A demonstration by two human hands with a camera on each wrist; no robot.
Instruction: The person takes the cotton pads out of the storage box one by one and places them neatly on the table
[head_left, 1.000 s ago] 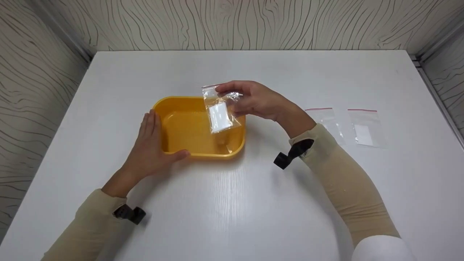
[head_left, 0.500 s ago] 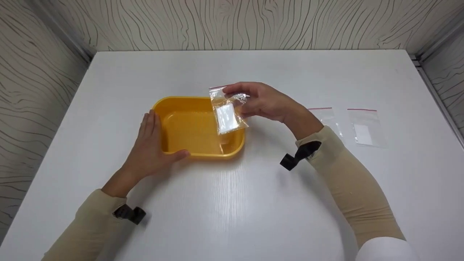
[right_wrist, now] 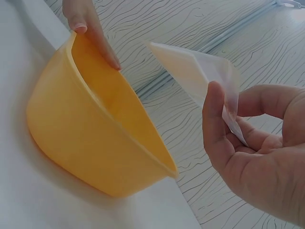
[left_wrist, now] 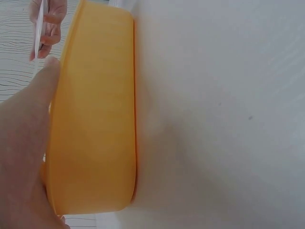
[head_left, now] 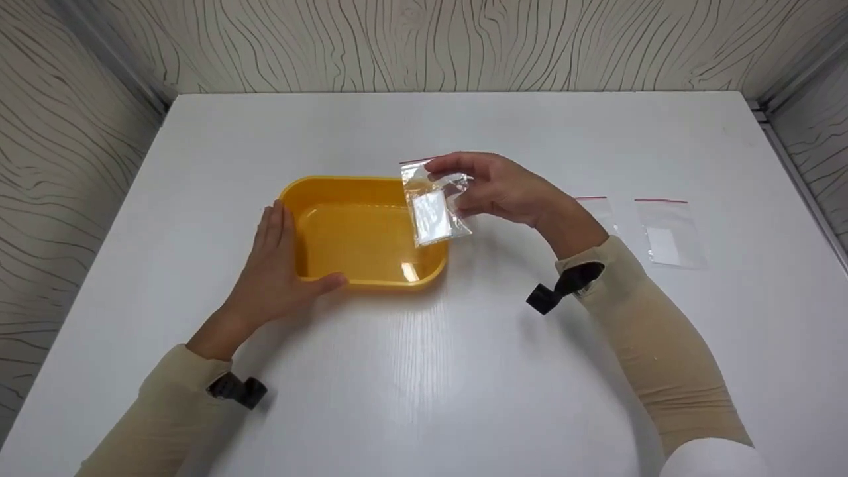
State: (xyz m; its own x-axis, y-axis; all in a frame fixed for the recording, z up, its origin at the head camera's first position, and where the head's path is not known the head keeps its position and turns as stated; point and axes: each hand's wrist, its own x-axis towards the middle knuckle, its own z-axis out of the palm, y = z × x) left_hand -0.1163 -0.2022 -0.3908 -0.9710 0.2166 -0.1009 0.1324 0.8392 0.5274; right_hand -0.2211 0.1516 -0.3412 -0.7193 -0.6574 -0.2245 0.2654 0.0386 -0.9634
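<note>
A yellow plastic bin point(head_left: 351, 242) sits on the white table. My left hand point(head_left: 264, 285) rests against its left end, fingers straight along the side and thumb on the front rim. With thumb and fingers, my right hand point(head_left: 507, 189) pinches a clear zip bag point(head_left: 432, 215) that has a red seal line and a white rectangular patch. The bag is tilted and overlaps the bin's right end in the head view. From the right wrist view, the bag point(right_wrist: 190, 71) appears raised above the level of the bin's rim point(right_wrist: 102, 107).
Two more red-sealed zip bags lie on the table at the right. One bag point(head_left: 666, 235) shows fully; the other bag point(head_left: 598, 209) is partly hidden by the right forearm. Patterned panels point(head_left: 424, 46) stand behind the table.
My right hand has moved to the right with the zip bag, from over the bin's inside to its right end. The left hand and the bin have stayed still.
</note>
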